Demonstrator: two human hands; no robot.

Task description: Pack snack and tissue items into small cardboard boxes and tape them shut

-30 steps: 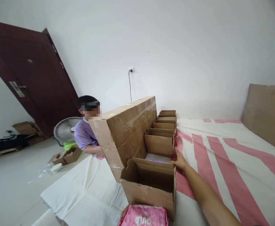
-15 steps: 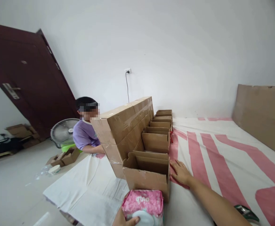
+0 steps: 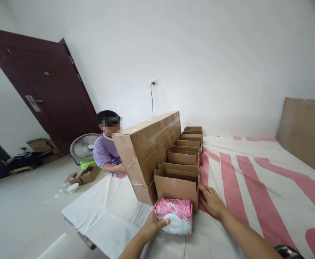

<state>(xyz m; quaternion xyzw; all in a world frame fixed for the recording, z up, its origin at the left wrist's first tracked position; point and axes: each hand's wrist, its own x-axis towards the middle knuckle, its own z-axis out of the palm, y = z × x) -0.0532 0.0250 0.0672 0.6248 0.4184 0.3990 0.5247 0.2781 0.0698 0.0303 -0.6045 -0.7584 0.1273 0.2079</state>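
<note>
A pink and white pack of wet wipes [image 3: 177, 226] stands on the table, close against the front of the nearest open cardboard box [image 3: 173, 185]. My left hand [image 3: 155, 226] grips the pack from its left side, thumb across the white lid. Fingers stretched out, my right hand [image 3: 213, 201] rests on the cloth by the box's right side; its fingertips are at or very near the cardboard. Behind the nearest box, several more open boxes [image 3: 183, 158] run in a row toward the wall. What they hold is hidden.
Stacked closed cartons [image 3: 144, 154] form a wall left of the row. Beyond it sits a person in a purple shirt [image 3: 105, 153], near a fan [image 3: 84, 147]. A cardboard sheet [image 3: 305, 133] leans at right. A dark green object [image 3: 285, 251] lies at the lower right edge.
My left hand and the wipes have moved forward, away from me. The nearest box has shifted forward too, closer to the row. My right hand stays beside it. The view has shifted slightly left.
</note>
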